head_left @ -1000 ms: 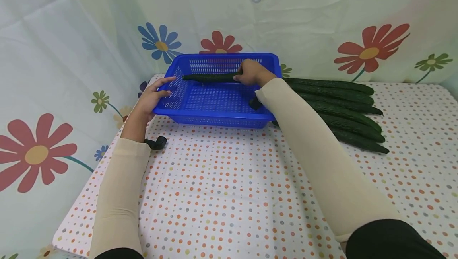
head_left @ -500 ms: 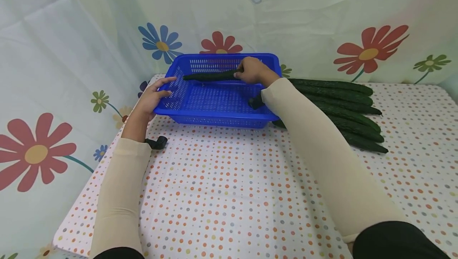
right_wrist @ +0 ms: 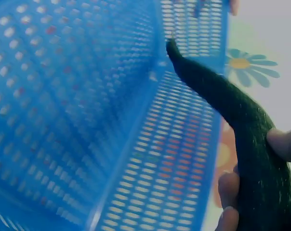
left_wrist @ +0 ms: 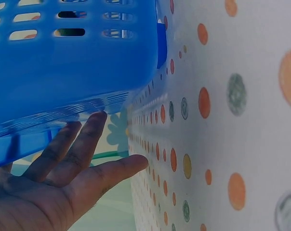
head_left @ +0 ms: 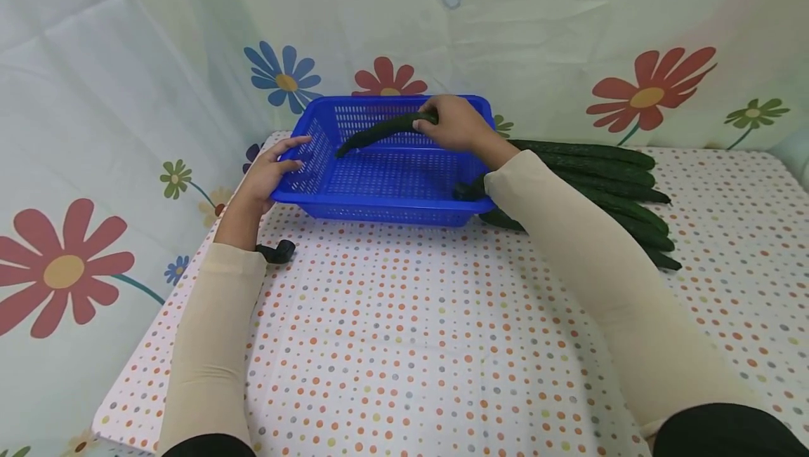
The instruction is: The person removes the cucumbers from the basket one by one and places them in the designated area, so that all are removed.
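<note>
In the head view, a blue slotted plastic basket (head_left: 379, 201) sits toward the back of the table. My right hand (head_left: 456, 124) grips one end of a curved dark green cucumber (head_left: 385, 129) over the basket's back part. That cucumber slants, its free tip pointing down and left inside the basket. The right wrist view shows the thumb (right_wrist: 284, 144) and fingers on either side of the cucumber (right_wrist: 218, 96). At the basket's left end, my left hand (head_left: 268, 170) rests with fingers spread. Its fingers look straight beside the basket (left_wrist: 78, 67) in the left wrist view.
Several long cucumbers (head_left: 600, 162) lie side by side on the right, partly behind the right sleeve (head_left: 588, 281). A dotted cloth (head_left: 379, 345) covers the table. A flowered curtain (head_left: 537, 36) hangs behind the basket. Dark wrist cameras (head_left: 278, 252) protrude from the sleeves.
My right hand has risen slightly and moved right, lifting the held end of the cucumber. The cucumber's free tip has dropped and shifted right. My left hand and the basket stay put.
</note>
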Tool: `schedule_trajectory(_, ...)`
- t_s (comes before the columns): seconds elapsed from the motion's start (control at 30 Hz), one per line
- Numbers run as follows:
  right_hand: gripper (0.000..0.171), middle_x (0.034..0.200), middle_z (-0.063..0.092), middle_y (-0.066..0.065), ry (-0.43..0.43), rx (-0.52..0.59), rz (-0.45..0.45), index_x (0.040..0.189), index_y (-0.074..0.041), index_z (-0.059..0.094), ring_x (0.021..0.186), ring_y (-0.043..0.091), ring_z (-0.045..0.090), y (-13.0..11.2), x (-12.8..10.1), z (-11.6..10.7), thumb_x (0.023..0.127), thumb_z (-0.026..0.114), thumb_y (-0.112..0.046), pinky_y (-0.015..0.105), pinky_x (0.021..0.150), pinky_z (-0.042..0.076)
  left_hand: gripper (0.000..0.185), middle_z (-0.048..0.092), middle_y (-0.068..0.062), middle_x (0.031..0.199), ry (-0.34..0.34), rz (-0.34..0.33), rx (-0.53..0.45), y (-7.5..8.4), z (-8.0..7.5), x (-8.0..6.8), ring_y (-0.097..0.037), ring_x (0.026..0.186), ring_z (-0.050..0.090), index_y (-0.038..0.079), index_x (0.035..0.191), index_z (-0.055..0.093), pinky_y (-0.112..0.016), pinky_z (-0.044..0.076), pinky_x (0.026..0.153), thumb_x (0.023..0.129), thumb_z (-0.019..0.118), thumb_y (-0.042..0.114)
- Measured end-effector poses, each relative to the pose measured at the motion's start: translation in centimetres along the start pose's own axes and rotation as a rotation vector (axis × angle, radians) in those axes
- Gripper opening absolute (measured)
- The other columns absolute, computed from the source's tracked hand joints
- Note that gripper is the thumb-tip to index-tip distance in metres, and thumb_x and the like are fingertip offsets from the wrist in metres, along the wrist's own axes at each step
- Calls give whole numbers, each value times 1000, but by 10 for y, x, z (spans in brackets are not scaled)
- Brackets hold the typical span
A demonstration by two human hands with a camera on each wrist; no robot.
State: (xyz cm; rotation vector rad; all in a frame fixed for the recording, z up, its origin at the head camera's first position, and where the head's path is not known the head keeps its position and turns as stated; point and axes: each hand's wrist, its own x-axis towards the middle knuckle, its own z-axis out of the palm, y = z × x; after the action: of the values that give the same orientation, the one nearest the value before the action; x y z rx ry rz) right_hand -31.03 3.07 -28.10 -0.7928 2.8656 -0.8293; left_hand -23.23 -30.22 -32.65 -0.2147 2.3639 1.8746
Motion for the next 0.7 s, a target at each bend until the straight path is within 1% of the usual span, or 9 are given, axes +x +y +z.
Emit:
schedule_trajectory(0.07, 46, 123, 56, 11, 12, 18, -20, 128, -6, 50, 105, 24, 55, -5, -6, -4, 94, 47, -37, 43, 95, 44, 43, 22, 0, 151, 3, -2, 2, 0, 0, 0, -37, 125, 43, 42, 127, 51, -41, 55, 73, 94, 47, 15)
schedule_trajectory(0.2, 47, 127, 54, 11, 23, 39, -50, 130, -6, 48, 110, 25, 53, -16, -14, -14, 94, 46, -38, 42, 97, 43, 42, 19, 3, 153, 9, -5, 12, 1, -1, -1, -37, 126, 41, 43, 127, 50, -42, 55, 75, 94, 46, 16)
schedule_trajectory(0.3, 48, 127, 53, 10, 36, 43, -50, 130, -7, 48, 109, 24, 52, -22, -19, -21, 94, 46, -38, 41, 96, 42, 42, 18, 3, 153, 12, 0, 23, 1, -1, -2, -36, 128, 40, 42, 128, 50, -43, 54, 76, 94, 46, 17)
schedule_trajectory(0.4, 47, 123, 55, 10, 60, 55, -45, 129, -7, 50, 101, 24, 52, -26, -25, -27, 94, 46, -38, 39, 91, 43, 42, 17, 3, 153, 8, 4, 19, 1, 1, -2, -36, 128, 40, 41, 128, 49, -41, 55, 75, 94, 46, 17)
schedule_trajectory(0.53, 47, 121, 56, 11, 87, 73, -44, 128, -6, 50, 97, 23, 51, -29, -37, -32, 94, 47, -37, 38, 87, 43, 42, 16, 4, 153, 4, 8, 13, 1, 2, -1, -38, 124, 44, 41, 128, 50, -38, 56, 71, 94, 46, 17)
schedule_trajectory(0.7, 47, 123, 54, 12, 107, 95, -49, 127, -5, 49, 109, 24, 50, -29, -60, -37, 93, 48, -38, 41, 93, 42, 41, 17, 5, 153, 2, 3, 6, 2, 5, 2, -39, 118, 49, 41, 127, 50, -38, 56, 69, 94, 46, 17)
